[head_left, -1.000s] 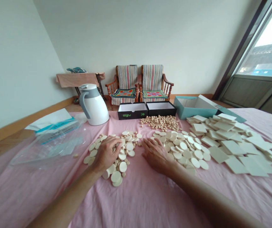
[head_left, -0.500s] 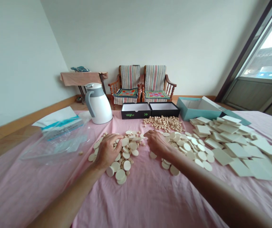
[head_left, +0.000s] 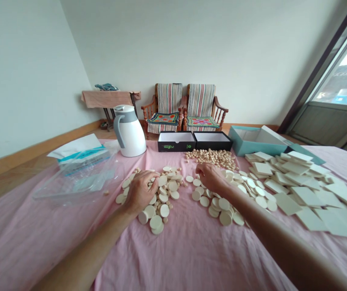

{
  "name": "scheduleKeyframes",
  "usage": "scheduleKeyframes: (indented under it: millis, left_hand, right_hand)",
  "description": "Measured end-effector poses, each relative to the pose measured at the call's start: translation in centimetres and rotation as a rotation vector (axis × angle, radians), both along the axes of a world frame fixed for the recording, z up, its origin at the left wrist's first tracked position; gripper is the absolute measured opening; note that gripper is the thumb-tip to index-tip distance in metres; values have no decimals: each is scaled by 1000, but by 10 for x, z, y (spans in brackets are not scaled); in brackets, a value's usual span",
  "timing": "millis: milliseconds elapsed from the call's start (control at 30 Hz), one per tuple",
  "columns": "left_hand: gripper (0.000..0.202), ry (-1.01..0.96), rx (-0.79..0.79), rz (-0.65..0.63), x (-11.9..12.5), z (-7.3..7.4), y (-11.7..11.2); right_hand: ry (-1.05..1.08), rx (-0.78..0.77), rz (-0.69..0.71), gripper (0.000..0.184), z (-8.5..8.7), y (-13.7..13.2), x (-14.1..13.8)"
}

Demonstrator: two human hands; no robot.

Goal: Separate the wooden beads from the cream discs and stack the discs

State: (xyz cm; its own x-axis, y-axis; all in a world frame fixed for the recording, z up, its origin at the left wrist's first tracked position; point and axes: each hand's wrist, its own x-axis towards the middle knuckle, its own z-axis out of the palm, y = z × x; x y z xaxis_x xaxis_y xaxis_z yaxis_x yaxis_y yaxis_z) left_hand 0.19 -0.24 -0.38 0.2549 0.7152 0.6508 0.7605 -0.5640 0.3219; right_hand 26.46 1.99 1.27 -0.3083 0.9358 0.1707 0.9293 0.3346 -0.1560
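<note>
My left hand (head_left: pixel 141 190) rests on a scatter of pale round wooden discs (head_left: pixel 164 193) on the pink cloth, fingers curled and pinching at a disc. My right hand (head_left: pixel 210 176) lies on a second pile of larger round discs (head_left: pixel 222 202), fingers curled down over its far edge; what they grip is hidden. Small tan wooden beads (head_left: pixel 211 157) lie in a heap just beyond the right hand.
Cream square tiles (head_left: pixel 301 182) spread at the right. Two black open boxes (head_left: pixel 176 142) and a teal box (head_left: pixel 249 139) stand at the back, with a white jug (head_left: pixel 129 131) at the back left. Clear plastic bags (head_left: pixel 76 173) lie left. Two striped chairs stand by the wall.
My right hand has moved away from me along the large-disc pile, uncovering discs near its front edge. The left hand has barely shifted. The camera has tilted slightly.
</note>
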Motion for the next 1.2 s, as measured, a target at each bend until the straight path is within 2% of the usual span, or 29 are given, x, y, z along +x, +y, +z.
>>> scheduleKeyframes:
  millis: [100, 200, 300, 400, 500, 700, 800, 900, 967, 1033, 1100, 1200]
  left_hand:
    - [19, 3, -9, -5, 2, 1, -1]
    - [19, -1, -8, -16, 3, 2, -2]
    - [19, 2, -1, -21, 3, 3, -3]
    - [18, 8, -1, -20, 2, 2, -2]
    - [18, 13, -6, -19, 0, 1, -1]
    - [20, -4, -9, -5, 1, -1, 0]
    - [20, 1, -13, 0, 2, -1, 0]
    - [20, 4, -16, 4, 2, -1, 0]
    - [19, 4, -14, 1, 1, 0, 0]
    - [19, 4, -6, -4, 1, 0, 0]
    - [18, 2, 5, -4, 1, 1, -1]
    - [18, -2, 8, -1, 1, 0, -1]
  right_hand:
    - [12, -10, 25, 32, 3, -4, 4]
    - [14, -34, 56, 33, -3, -6, -10]
    - [9, -43, 42, 25, -12, -6, -28]
    - [15, -27, 21, 23, -13, -8, -34]
    - [35, 22, 0, 26, -2, -16, -20]
    - [-37, 160, -162, 25, 32, -45, 39]
    - [-45, 192, -212, 24, 39, -50, 48]
    - [91, 175, -86, 25, 34, -44, 29]
    - [177, 119, 44, 27, 26, -34, 7]
    - [184, 59, 101, 31, 15, -22, -15]
    - [144, -5, 93, 33, 3, -10, -35]
    - [120, -36, 68, 27, -11, 3, -55]
